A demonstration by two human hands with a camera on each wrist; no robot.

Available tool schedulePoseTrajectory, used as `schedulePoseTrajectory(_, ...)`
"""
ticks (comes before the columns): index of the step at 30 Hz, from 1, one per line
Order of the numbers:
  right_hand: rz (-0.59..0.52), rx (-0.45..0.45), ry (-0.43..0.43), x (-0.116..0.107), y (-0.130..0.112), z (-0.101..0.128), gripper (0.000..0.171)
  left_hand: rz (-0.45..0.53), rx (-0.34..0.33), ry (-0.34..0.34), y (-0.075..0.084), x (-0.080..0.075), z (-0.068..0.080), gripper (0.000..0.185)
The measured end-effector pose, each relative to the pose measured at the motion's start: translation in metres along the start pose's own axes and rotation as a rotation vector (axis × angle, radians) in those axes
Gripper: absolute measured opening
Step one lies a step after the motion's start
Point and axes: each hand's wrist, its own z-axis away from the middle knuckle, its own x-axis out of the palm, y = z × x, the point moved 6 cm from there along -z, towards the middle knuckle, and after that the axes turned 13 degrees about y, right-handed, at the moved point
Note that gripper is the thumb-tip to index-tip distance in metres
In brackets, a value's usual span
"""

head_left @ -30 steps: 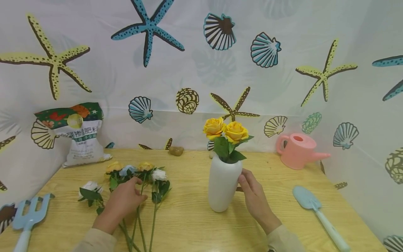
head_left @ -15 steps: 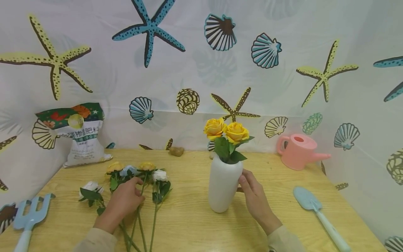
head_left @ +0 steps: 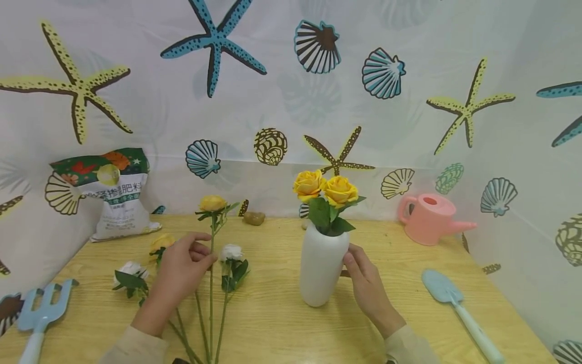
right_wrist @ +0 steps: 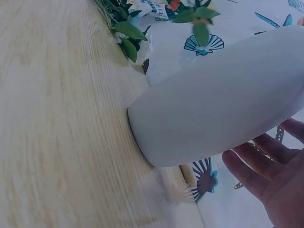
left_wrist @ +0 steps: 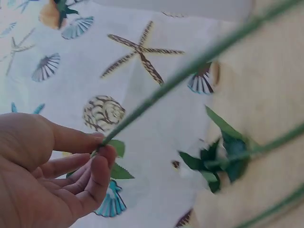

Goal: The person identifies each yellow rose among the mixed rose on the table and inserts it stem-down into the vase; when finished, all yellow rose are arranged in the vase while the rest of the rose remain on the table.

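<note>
Now pinching a yellow rose [head_left: 212, 203] by its thin green stem with the left hand [head_left: 182, 264], thumb and fingertips [left_wrist: 102, 159] closed on it, bloom raised upright above the bench [head_left: 273, 323]. Likely very light and a little springy, with a wiry stem and soft petals and leaves that would crush; best held mid-stem, below the leaves, as here. Right hand [head_left: 368, 288] laid against the side of the white vase [head_left: 322, 265], fingers gently curved around its smooth, rounded wall; probably ceramic, so hard, slick and breakable, and top-heavy with two yellow roses [head_left: 324, 188] already standing in it. More loose stems flat on the pale wood grain, among them a white rose [head_left: 231, 253]. Pink watering can [head_left: 429, 217] and pale blue trowel [head_left: 454, 303] at right, both smooth plastic by the look.
</note>
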Motion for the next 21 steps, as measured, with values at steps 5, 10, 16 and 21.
schedulePoseTrajectory(5,0.002,0.003,0.002,0.0,0.001,0.0,0.038,0.153,-0.037,0.099,0.026,-0.011,0.0,0.043)
schedulePoseTrajectory(10,0.0,0.01,0.003,-0.001,0.001,0.0,0.039,0.404,-0.038,0.248,0.056,-0.017,-0.002,0.042)
schedulePoseTrajectory(16,-0.008,0.016,0.001,-0.001,0.0,0.001,0.039,0.815,0.062,0.503,0.096,-0.026,-0.001,0.047)
schedulePoseTrajectory(21,-0.008,0.013,0.002,-0.002,-0.003,0.001,0.039,1.053,0.167,0.627,0.123,-0.027,0.001,0.05)
